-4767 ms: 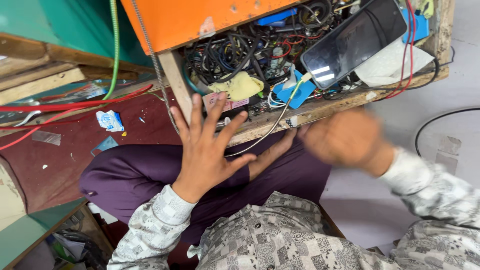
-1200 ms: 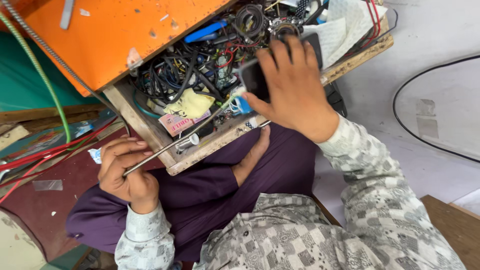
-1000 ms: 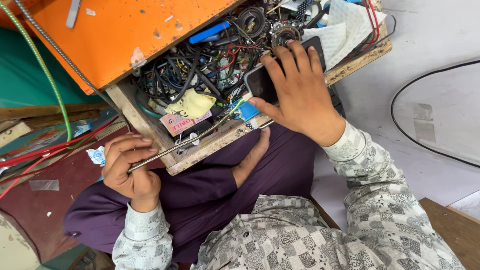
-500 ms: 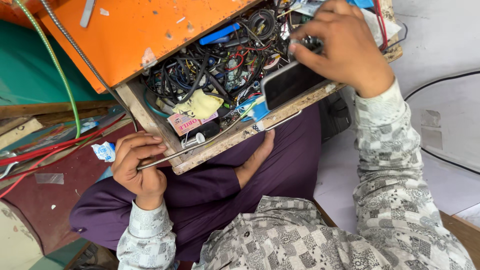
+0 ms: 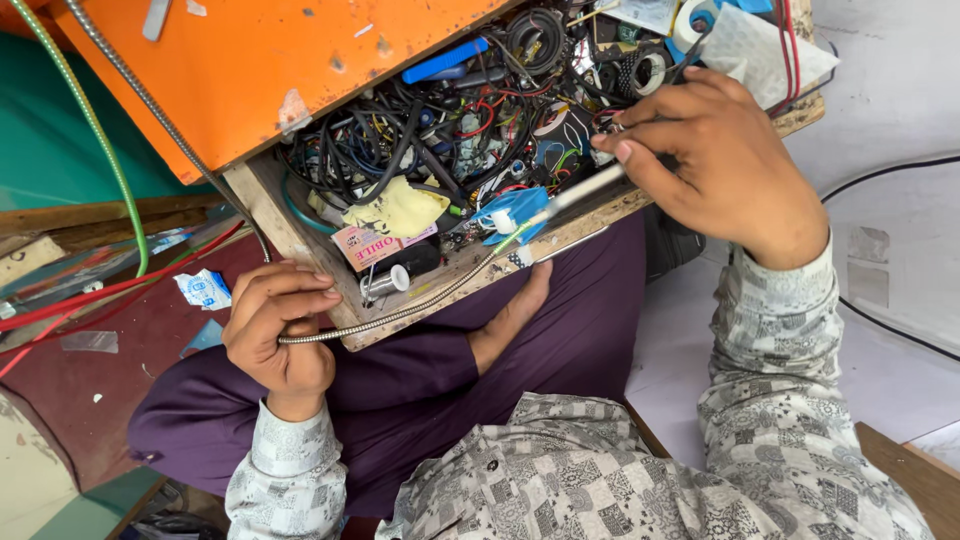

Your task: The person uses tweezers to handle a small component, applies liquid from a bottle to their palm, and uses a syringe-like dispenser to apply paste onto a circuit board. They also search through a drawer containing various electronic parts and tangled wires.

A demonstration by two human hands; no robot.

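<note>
We see a wooden drawer (image 5: 300, 215) resting on our lap, packed with tangled black and red wires (image 5: 440, 130). A yellow cloth (image 5: 400, 208) and a pink card (image 5: 375, 245) lie near its front edge, a blue plastic piece (image 5: 520, 205) beside them. A tape roll (image 5: 692, 18) sits at the far right corner.

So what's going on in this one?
A seated person has an open wooden drawer crammed with wires and small parts across the lap. The left hand grips one end of a flexible metal hose lying along the drawer's front edge. The right hand pinches its white far end over the tangle of wires.
</note>
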